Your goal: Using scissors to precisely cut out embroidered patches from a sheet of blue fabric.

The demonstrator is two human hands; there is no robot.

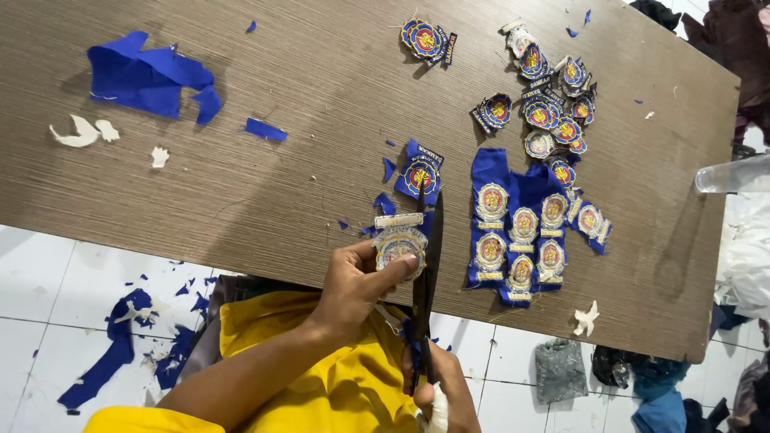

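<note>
Left hand: your left hand (pixel 357 281) pinches a round embroidered patch on blue cloth (pixel 399 244) at the near edge of the brown wood-grain tabletop (pixel 281 160)
Right hand: your right hand (pixel 441 389), one finger bandaged, is closed around the handles of long black scissors (pixel 427 265)
Scissors: blades slightly parted beside the patch
Nearby: an uncut blue sheet of patches (pixel 521 232) lies just right; trimmed patches (pixel 553 104) lie farther away
</note>
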